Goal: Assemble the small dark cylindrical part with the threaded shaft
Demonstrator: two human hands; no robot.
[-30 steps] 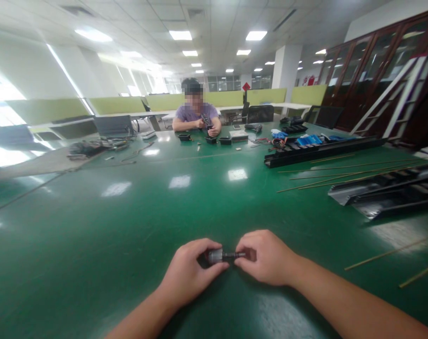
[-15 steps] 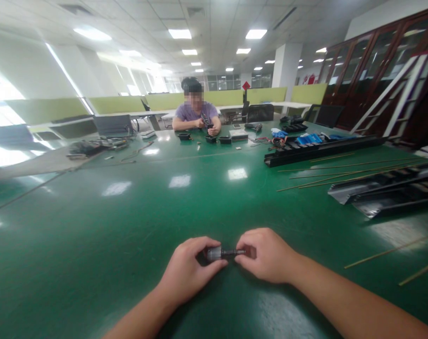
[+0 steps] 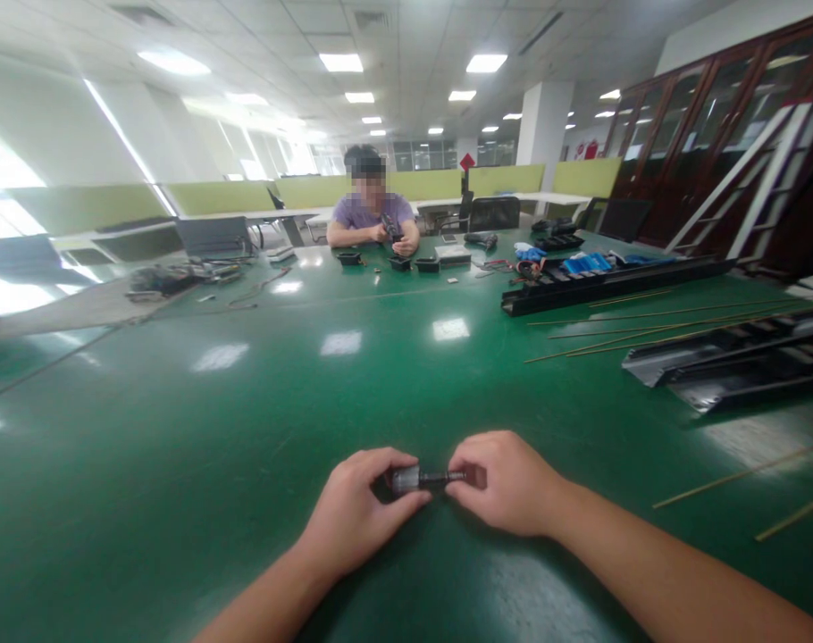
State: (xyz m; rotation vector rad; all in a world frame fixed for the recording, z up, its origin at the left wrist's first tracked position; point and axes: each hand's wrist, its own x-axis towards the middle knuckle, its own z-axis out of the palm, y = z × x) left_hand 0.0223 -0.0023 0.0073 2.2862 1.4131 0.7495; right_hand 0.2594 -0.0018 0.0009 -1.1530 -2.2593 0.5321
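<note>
Low in the frame, just right of centre, we have the part point(image 3: 406, 480) lying sideways between our hands, above the green table point(image 3: 279, 402). Its wider grey barrel is towards the left and its thin dark stem point(image 3: 435, 478) runs right. Whether it rests on the surface or hangs just clear, we cannot tell.

Our left hand point(image 3: 353, 500) grasps the barrel, thumb on the near side and fingers curled over the far side. Our right hand point(image 3: 507, 487) grasps the stem's outer end between thumb and fingers, with a short stretch of stem bare between the two grips. How hard either hand presses, we cannot tell.

We judge the step in hand to be fine two-handed work on the part, with the left hand steadying the barrel and the right working at the stem; whether that is turning, pulling or fitting, we cannot say. From here, we think the next move calls for an unmoving left grip, and for the right fingertips to act in line with the stem. A sideways push could tilt the part or let the stem slip.

At the right of the frame lie black channels point(image 3: 698, 399), with a thin rod point(image 3: 795, 517) nearer us at the lower right edge; both are well apart from our hands. At the upper centre, a co-worker point(image 3: 372, 214) sits across the table behind small black boxes point(image 3: 400, 264).
</note>
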